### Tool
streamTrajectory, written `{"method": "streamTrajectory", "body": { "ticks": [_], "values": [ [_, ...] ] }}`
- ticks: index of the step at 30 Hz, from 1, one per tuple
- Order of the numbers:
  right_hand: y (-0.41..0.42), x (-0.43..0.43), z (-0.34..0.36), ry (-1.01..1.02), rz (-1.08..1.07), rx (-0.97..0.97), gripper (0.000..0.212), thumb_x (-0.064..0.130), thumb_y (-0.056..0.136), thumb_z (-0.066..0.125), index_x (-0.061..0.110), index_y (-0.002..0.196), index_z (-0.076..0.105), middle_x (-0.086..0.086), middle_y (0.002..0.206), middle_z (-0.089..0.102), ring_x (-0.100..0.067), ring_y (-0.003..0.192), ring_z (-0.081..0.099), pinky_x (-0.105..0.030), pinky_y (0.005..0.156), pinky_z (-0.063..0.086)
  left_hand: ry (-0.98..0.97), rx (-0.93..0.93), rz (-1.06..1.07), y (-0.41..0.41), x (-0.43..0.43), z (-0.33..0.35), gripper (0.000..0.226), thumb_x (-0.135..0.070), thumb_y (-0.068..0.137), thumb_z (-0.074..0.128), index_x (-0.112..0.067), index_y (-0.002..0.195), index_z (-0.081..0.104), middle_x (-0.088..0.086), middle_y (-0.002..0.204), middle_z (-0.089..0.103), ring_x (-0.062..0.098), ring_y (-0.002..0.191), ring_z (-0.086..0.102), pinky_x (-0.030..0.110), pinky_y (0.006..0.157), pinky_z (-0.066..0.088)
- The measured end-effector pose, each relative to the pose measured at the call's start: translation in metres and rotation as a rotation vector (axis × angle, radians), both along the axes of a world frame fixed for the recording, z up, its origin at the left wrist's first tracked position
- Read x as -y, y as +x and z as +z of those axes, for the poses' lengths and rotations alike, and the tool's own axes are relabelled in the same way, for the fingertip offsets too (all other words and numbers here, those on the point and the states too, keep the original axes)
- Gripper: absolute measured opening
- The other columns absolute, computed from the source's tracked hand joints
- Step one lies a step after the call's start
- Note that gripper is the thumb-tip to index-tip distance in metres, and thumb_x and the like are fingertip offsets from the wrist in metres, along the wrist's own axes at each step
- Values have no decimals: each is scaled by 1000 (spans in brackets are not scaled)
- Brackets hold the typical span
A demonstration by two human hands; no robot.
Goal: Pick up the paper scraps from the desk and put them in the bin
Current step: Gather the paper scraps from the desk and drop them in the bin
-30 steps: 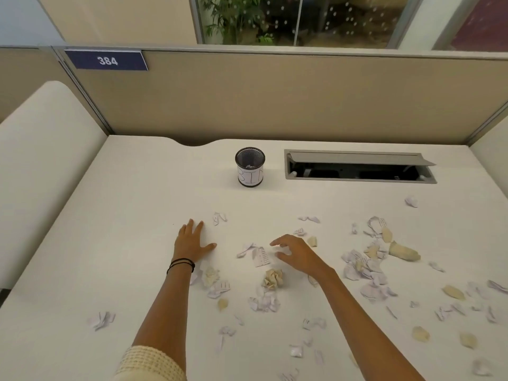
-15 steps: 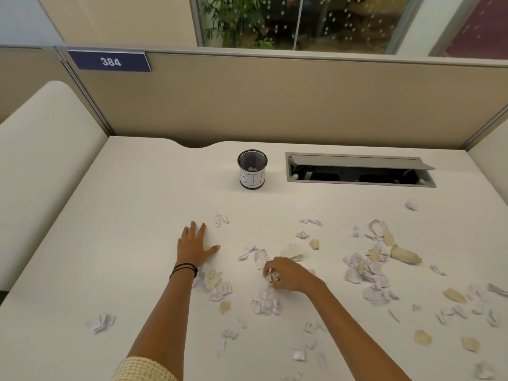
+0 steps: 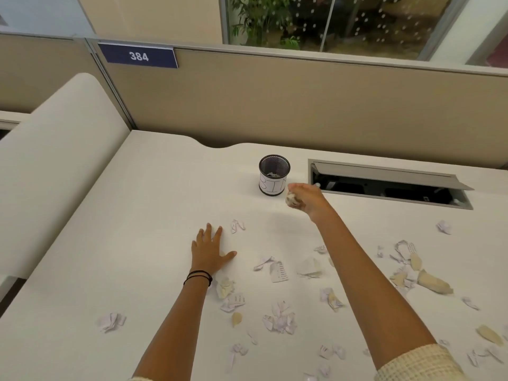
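Leftward, the desk (image 3: 115, 215) lies mostly bare, its left edge running along a low padded divider (image 3: 55, 160), with one small scrap (image 3: 110, 321) alone near the near-left corner. Along the far edge stands a beige partition (image 3: 275, 105) carrying a blue "384" plate (image 3: 139, 56).

At centre left, the left hand (image 3: 209, 254) lies flat on the desk, palm down, fingers (image 3: 211, 232) spread and released, holding nothing; dark bands (image 3: 198, 276) circle its wrist. Open surface stretches from it out to the bin (image 3: 274, 175), a small dark mesh cup marked "BIN", upright at the far centre with bits of paper inside.

Just right of the bin, the right hand (image 3: 308, 199) is raised above the desk, fingers clenched around a crumpled paper ball (image 3: 293, 199), which sits beside the bin's wall, below its rim.

Farther right, an open cable hatch (image 3: 390, 185) cuts into the desk. Paper scraps (image 3: 277, 320) litter the near centre and crowd most thickly on the right side.
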State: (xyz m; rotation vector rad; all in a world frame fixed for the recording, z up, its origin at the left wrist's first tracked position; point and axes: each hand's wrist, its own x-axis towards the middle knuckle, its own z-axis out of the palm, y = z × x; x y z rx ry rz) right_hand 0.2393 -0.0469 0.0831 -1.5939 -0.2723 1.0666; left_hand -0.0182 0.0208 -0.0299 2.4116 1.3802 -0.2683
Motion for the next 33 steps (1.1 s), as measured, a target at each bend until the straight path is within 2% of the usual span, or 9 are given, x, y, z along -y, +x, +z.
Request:
{"method": "streamTrajectory", "body": {
  "ticks": [3,7,10,12,14,18,23,28,33],
  "values": [
    [7,-28,13,55,-92,-58,19,9,91,53,8,72,55,2,37,45,-9,33,39,-19,45,50,10,8,-5,0,-1,-2,88,-64,84,49,-22,151,10,9,158,-2,30,144,5,44,112,17],
    [15,-53,25,51,-201,-73,31,26,98,41,6,76,51,-12,75,56,-21,60,57,-22,52,54,23,-32,-24,-1,-4,0,88,-66,83,48,-25,151,9,8,158,-2,29,143,6,43,111,19],
    [19,-58,27,-27,-162,22,30,31,97,39,4,101,52,-14,97,55,-24,77,61,-25,69,53,11,-30,-32,-1,-6,3,85,-67,84,46,-25,150,12,7,158,1,29,143,7,43,110,21],
    [18,-55,23,-32,-146,70,23,24,96,43,4,102,52,-13,97,54,-21,71,58,-25,71,53,1,6,-12,-1,-7,6,79,-66,86,43,-26,150,18,6,158,5,28,143,10,43,110,23],
    [14,-45,16,-5,-117,96,19,14,93,46,1,103,55,-13,93,54,-18,65,54,-22,64,52,-20,67,23,-3,-9,8,72,-63,88,43,-26,147,27,5,157,12,27,142,14,44,109,25],
    [3,-10,-6,-63,54,246,20,14,92,49,6,105,61,-6,87,60,-17,77,57,-24,65,49,-69,199,67,-8,-15,9,58,-50,94,43,-23,145,33,3,155,22,24,140,21,42,109,25],
    [-3,48,-40,-202,285,641,21,9,90,50,8,105,65,2,97,58,-13,90,54,-21,77,38,-79,329,126,-19,-18,5,49,-36,97,45,-19,142,38,4,153,27,25,137,29,42,106,29],
    [-2,110,-71,-269,593,639,26,13,86,62,14,112,61,-3,105,56,-15,94,54,-22,84,40,-2,270,153,-42,-21,-3,48,-29,97,45,-14,142,38,10,150,32,28,136,31,44,107,30],
    [-11,151,-85,-239,727,809,48,19,84,66,23,129,50,1,133,44,-8,119,42,-19,97,31,29,295,178,-54,-22,-3,52,-19,97,46,-9,145,31,16,148,34,33,134,34,45,106,32]
  ]
}}
